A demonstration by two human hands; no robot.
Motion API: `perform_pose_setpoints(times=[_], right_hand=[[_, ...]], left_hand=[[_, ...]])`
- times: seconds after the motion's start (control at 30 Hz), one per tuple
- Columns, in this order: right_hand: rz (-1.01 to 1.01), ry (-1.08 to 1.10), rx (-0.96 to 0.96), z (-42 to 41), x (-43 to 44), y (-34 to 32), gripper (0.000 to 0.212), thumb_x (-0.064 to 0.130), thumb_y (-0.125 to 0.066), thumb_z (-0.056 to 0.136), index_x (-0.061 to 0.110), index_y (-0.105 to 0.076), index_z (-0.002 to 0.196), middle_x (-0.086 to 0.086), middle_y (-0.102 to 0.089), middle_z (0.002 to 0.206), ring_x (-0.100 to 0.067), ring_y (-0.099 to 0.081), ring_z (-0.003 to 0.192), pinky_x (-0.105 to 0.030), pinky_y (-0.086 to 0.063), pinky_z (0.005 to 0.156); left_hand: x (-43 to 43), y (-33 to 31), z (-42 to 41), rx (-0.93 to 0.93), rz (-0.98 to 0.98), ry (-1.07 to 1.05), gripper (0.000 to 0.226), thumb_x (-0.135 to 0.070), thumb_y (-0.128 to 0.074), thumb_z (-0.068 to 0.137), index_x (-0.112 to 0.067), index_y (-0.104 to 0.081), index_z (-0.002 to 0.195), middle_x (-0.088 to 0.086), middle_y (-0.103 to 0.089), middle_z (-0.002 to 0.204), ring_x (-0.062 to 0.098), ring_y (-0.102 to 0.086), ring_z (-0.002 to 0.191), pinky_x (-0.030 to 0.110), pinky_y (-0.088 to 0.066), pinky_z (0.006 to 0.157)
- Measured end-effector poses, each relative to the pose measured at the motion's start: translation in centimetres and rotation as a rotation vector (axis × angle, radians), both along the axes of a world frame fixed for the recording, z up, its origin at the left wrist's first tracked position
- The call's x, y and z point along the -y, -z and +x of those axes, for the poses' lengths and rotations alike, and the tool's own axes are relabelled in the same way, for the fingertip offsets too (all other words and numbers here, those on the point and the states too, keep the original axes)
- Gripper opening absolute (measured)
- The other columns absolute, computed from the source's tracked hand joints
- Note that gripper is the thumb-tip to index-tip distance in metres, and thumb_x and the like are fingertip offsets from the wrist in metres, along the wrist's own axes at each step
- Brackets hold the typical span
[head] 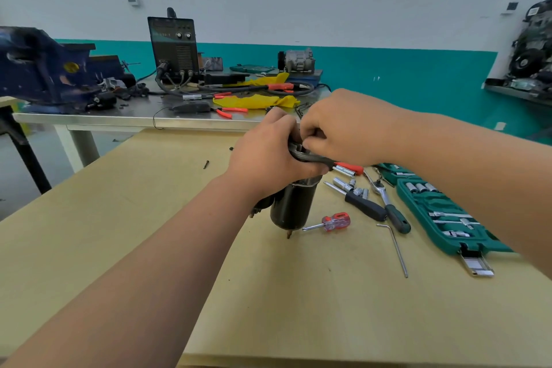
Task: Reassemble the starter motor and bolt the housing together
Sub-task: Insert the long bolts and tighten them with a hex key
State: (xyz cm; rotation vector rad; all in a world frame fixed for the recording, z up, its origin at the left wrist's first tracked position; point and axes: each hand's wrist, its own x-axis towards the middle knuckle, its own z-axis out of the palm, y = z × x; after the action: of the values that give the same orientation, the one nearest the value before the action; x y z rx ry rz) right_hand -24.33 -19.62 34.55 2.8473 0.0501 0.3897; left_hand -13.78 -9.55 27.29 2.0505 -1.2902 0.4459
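Note:
The starter motor (291, 207), a black cylinder, stands upright on the wooden table (119, 218) with a thin shaft tip touching the surface. My left hand (268, 155) grips its upper end, where a dark metal housing piece (310, 157) sticks out to the right. My right hand (343, 128) reaches over from the right, with curled fingertips pinching something small at the top of the housing; what it pinches is hidden. Two small dark screws (206, 164) lie on the table to the left.
A red-handled screwdriver (333, 222), a ratchet (388, 206), a black-handled driver (363, 203), loose sockets (348, 185), a hex key (395, 248) and a green socket case (442, 212) lie to the right. A metal bench behind holds a blue vise (41, 69), a welder (174, 48) and pliers (230, 111).

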Motion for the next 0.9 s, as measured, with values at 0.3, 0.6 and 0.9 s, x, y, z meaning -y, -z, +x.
perform_pose_setpoints(times=[0.3, 0.6, 0.9], right_hand=[[0.064, 0.064, -0.107, 0.4, -0.9, -1.2, 0.021, 0.024, -0.054, 0.091, 0.024, -0.065, 0.073, 0.008, -0.058, 0.066, -0.008, -0.049, 0.061, -0.023, -0.033, 0.053], [-0.012, 0.293, -0.147, 1.2, -1.8, -1.5, 0.026, 0.019, -0.054, 0.091, 0.012, -0.056, 0.066, -0.003, -0.046, 0.059, -0.016, -0.041, 0.053, -0.027, -0.032, 0.047], [0.036, 0.336, -0.083, 1.1, -2.8, -0.9, 0.031, 0.023, -0.053, 0.092, 0.012, -0.051, 0.063, -0.003, -0.046, 0.059, -0.015, -0.042, 0.053, -0.027, -0.033, 0.047]], left_hand=[[-0.1, 0.2, 0.0, 0.010, -0.011, -0.029, 0.060, -0.064, -0.070, 0.056, -0.023, -0.058, 0.098, -0.009, -0.047, 0.097, 0.011, -0.051, 0.080, 0.028, -0.046, 0.062], [0.8, -0.1, -1.5, 0.013, 0.018, -0.165, 0.058, -0.061, -0.076, 0.063, -0.023, -0.057, 0.103, -0.004, -0.048, 0.105, 0.014, -0.050, 0.084, 0.037, -0.054, 0.070], [0.2, 0.0, -1.9, -0.031, 0.025, -0.281, 0.054, -0.062, -0.075, 0.065, -0.023, -0.047, 0.091, -0.003, -0.041, 0.100, 0.015, -0.044, 0.084, 0.030, -0.034, 0.056]])
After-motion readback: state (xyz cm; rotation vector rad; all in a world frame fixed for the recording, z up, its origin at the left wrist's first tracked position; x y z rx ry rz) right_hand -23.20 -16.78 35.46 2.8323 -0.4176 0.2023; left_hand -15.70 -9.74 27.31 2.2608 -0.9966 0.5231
